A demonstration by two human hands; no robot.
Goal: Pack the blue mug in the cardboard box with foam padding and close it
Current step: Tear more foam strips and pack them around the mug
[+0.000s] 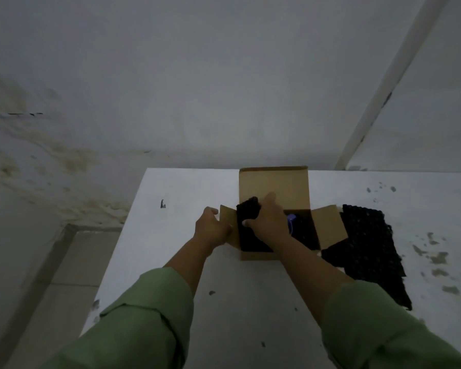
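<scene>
Sitting open on the white bench (171, 262): 1 cardboard box (258, 255), rear lid flap standing upright, left and right side flaps splayed outward. Showing inside: dark foam padding lining the interior, and a sliver of the blue mug (291, 222), mostly hidden behind the right hand and wrist, lying toward the middle of the box.

Reaching into the box from above: right hand (266, 217), fingers curled round a black foam piece (248, 209) and gripping it over the left half of the opening. Gripping the left side flap at the box's left edge: left hand (212, 227), fingers wrapped over the cardboard. Covering both forearms: green sleeves (149, 315), pushed back above the wrists.

Lying just right of the box, partly under its right flap: 1 loose sheet of black perforated foam (370, 251), spreading toward the near right of the bench.

Marking the bench top: dark specks and greyish stains, thickest on the right. Rising behind: pale wall (197, 75) with brownish stains at left, and tiled floor (64, 262) below left.
</scene>
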